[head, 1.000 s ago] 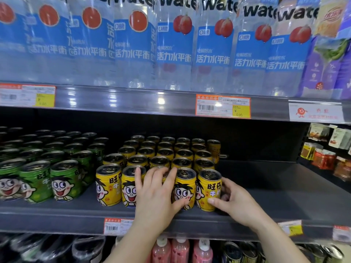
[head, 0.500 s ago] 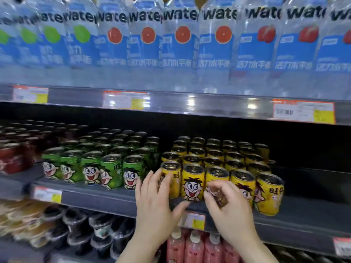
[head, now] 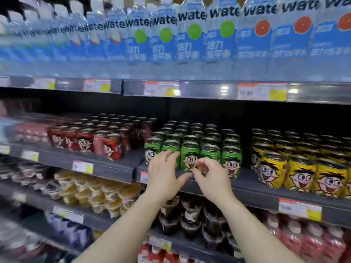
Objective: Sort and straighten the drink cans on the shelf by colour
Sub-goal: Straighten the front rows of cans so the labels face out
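Observation:
Three blocks of cartoon-face drink cans stand on the middle shelf [head: 117, 168]: red cans [head: 112, 147] at left, green cans [head: 190, 154] in the middle, yellow cans [head: 302, 173] at right. My left hand [head: 163, 175] hovers with fingers spread in front of the two leftmost front green cans. Just in front of the green front row, my right hand [head: 210, 175] has its fingers curled loosely and holds nothing. Neither hand grips a can. The view is blurred by motion.
Water bottles [head: 191, 38] with blue labels fill the shelf above, price tags [head: 262, 92] along its edge. Below are packaged cups [head: 106, 196], dark jars [head: 190, 215] and pink bottles [head: 311, 238]. A gap separates the green and yellow can blocks.
The view has swung left from the yellow cans to the green and red ones. Both hands let go of the yellow cans and now hover before the green front row.

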Available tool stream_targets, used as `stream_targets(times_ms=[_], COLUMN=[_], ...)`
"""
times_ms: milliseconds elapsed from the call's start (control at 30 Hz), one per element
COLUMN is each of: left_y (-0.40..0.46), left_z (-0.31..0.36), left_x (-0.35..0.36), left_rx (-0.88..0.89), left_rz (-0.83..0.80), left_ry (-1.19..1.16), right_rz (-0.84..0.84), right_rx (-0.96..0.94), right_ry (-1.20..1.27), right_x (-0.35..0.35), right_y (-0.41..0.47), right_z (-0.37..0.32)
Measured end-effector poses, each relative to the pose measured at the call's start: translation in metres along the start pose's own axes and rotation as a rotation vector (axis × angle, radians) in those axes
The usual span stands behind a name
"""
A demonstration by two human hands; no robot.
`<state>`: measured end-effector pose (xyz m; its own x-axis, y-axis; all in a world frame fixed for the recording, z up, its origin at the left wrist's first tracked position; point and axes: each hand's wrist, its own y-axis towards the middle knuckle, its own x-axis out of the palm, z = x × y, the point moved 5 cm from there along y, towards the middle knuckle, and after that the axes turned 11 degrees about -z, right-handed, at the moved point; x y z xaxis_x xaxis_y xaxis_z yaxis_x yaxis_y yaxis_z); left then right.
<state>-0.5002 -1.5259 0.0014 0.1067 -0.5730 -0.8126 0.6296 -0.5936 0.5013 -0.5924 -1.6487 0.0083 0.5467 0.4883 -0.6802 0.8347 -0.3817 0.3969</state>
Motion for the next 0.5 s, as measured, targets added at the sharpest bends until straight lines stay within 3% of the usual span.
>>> stream_targets(times_ms=[167,500], left_y=[0.004,-0.001], left_z=[-0.067,-0.203], left_x=[-0.033,-0.076], left_rx=[-0.029,-0.291], left_rz=[0.042,0.132], left_ry=[-0.003,-0.029], right_rz=[-0.028,-0.163], right_rx=[-0.012,-0.168], right_ry=[0.014,0.152], right_x=[0.049,0.155], right_y=[0.023,0.095], right_z=[-0.048,-0.128])
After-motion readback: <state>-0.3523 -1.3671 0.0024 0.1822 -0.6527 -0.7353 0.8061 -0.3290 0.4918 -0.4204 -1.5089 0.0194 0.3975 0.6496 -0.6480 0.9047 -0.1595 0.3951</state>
